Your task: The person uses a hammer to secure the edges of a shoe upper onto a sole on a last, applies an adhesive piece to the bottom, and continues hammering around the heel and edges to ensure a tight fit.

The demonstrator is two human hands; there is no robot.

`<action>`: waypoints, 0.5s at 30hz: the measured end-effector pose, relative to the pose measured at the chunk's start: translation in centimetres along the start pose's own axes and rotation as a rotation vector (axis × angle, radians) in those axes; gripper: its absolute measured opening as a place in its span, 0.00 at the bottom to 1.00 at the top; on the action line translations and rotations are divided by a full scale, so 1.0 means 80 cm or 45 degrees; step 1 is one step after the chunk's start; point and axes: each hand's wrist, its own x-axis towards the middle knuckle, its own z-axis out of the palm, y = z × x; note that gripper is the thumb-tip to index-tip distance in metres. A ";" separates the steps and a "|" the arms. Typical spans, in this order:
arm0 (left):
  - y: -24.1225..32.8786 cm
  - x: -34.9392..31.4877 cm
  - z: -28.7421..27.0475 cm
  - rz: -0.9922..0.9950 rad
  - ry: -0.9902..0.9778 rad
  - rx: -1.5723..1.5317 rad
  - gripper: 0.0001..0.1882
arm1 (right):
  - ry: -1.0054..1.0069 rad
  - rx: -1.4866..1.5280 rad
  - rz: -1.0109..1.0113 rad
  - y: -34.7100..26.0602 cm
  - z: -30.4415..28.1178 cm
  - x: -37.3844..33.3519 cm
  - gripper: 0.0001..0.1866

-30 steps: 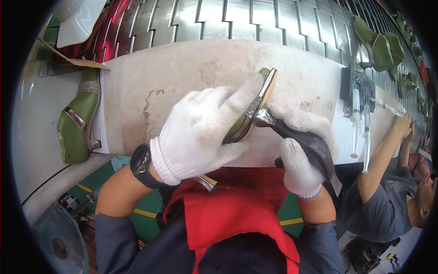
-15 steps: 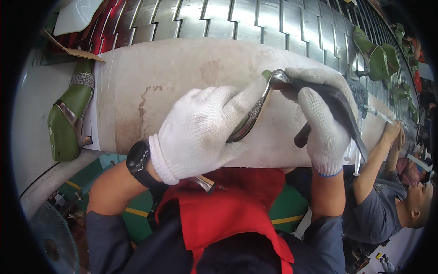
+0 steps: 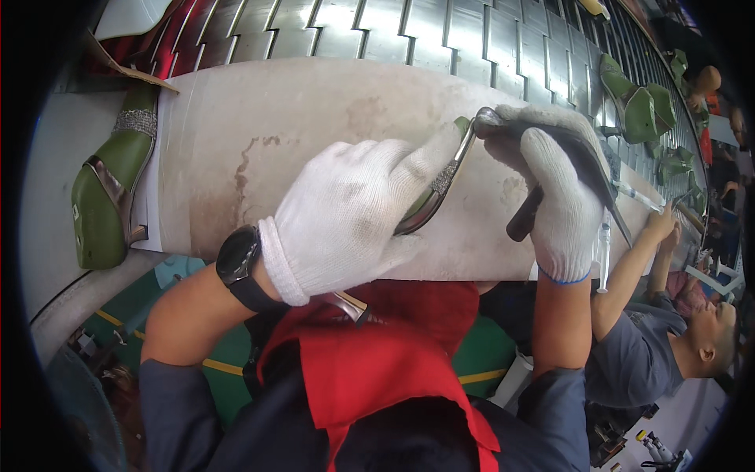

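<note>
My gloved left hand (image 3: 346, 208) is closed around a shoe (image 3: 431, 200) on a green last, above the worktop. A glittery band and dark metallic trim show along the shoe's edge; most of it is hidden by the glove. Its heel (image 3: 350, 307) sticks out below my left wrist. In my gloved right hand (image 3: 562, 197) is a dark hammer (image 3: 525, 212), gripped close to its head. The hammer's rounded face lies at the shoe's far tip; whether they touch I cannot tell. Its thin tail points down to the right.
Another green last with a strapped sandal (image 3: 114, 185) stands at the left. A slatted metal conveyor (image 3: 377, 31) runs behind the stained worktop (image 3: 212, 157), carrying more green lasts (image 3: 645, 110) at the right. Syringes (image 3: 604, 256) lie near a co-worker's hands (image 3: 664, 224) at the right.
The hammer's face has shifted slightly right and away along the shoe's tip. My left hand keeps its hold on the shoe. The whole view has drifted a little.
</note>
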 end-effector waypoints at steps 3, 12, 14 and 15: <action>0.002 0.000 0.000 0.021 0.039 -0.039 0.53 | -0.116 -0.139 0.087 -0.018 0.002 -0.026 0.11; -0.003 -0.001 0.005 0.022 0.052 -0.027 0.52 | -0.398 -0.646 -0.371 -0.008 -0.008 -0.057 0.18; -0.003 -0.001 0.005 0.022 0.053 -0.032 0.51 | -0.353 -0.576 -0.394 -0.003 -0.005 -0.062 0.19; -0.002 -0.002 0.005 0.021 0.053 -0.034 0.50 | -0.357 -0.576 -0.393 -0.002 -0.004 -0.063 0.19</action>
